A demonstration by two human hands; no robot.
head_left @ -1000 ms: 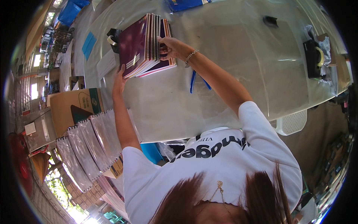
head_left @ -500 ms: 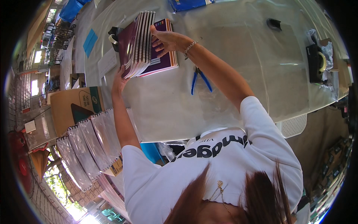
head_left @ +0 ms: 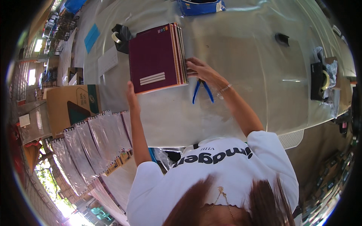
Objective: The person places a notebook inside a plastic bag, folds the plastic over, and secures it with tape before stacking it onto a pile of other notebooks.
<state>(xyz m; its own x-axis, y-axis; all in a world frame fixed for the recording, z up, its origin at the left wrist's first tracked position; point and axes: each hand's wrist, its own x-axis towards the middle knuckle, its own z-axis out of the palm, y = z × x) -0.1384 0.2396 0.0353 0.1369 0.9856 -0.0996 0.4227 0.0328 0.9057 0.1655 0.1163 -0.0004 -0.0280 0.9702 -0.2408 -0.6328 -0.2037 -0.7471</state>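
A stack of spiral notebooks (head_left: pixel 154 58) with a maroon cover on top lies flat on the table, which is covered in clear plastic sheet (head_left: pixel 241 49). My right hand (head_left: pixel 199 69) holds the stack's right edge, fingers curled on the bindings. My left hand (head_left: pixel 131 95) reaches up with straight fingers, the tips touching the stack's near left corner. Blue-handled pliers (head_left: pixel 202 90) lie on the table just under my right wrist.
A black tape dispenser (head_left: pixel 120 35), a white sheet (head_left: pixel 107 60) and a blue sheet (head_left: pixel 91 36) lie left of the stack. A blue box (head_left: pixel 200 5) sits at the far edge. Another tape dispenser (head_left: pixel 320 81) stands right. A cardboard box (head_left: pixel 71 105) and plastic-wrapped notebooks (head_left: pixel 94 143) sit lower left.
The notebook stack, held tilted up on edge between both hands, has been laid flat with its maroon cover up. My right hand slid to its right edge.
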